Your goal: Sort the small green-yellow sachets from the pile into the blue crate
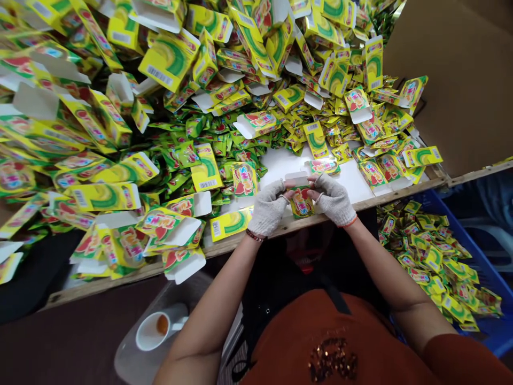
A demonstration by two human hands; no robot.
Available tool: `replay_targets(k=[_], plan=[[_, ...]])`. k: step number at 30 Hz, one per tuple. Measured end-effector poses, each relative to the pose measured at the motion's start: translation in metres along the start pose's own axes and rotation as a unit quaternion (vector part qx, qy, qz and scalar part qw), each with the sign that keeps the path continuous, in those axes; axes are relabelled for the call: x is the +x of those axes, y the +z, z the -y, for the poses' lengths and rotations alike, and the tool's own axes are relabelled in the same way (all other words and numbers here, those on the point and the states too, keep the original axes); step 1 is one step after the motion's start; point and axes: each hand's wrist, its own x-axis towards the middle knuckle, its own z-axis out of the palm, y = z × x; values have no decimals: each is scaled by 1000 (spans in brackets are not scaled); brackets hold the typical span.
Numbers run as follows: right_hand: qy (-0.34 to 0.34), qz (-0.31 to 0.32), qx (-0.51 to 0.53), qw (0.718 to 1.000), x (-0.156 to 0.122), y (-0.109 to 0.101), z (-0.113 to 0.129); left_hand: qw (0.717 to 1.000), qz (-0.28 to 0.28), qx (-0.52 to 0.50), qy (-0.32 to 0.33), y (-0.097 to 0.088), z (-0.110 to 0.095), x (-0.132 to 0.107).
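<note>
Both my hands wear off-white fingerless gloves and meet over the table's front edge. Between them is a small yellow and green candy box (301, 202), its pale flap raised at the far end. My left hand (271, 206) grips the box's left side, fingers bent. On the right side my right hand (332, 199) pinches it with thumb and fingers. Another box (245, 179) lies just beyond my left hand, and a yellow box (230, 224) lies partly under that hand. Past my fingers rests a further box (324, 166) on the white tabletop (286, 159).
Heaped open boxes (168, 59) cover the table's back and left. Green sachets (176, 163) and yellow sachets (294, 125) pile among them. A blue crate (476, 267) of filled-looking packs stands below right. A white mug (152, 331) sits lower left; a cardboard sheet (457, 80) rises at right.
</note>
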Motion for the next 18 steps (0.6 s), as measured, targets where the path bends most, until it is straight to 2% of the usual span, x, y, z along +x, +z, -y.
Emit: replay_targets(k=[2, 5, 9, 12, 15, 18], plan=[[-24, 18, -29, 999, 2, -1, 3, 1000, 12, 5, 5, -1, 0, 3], [-47, 61, -66, 995, 6, -5, 7, 1000, -3, -20, -1, 0, 0, 7], [-11, 94, -68, 993, 9, -9, 8, 999, 0, -36, 4, 1, -2, 7], [12, 76, -33, 996, 12, -5, 4, 999, 19, -8, 25, -1, -4, 5], [20, 46, 34, 998, 17, 5, 0, 999, 5, -37, 0, -3, 0, 4], [10, 43, 3, 999, 21, 11, 2, 996, -3, -90, -28, -4, 4, 2]])
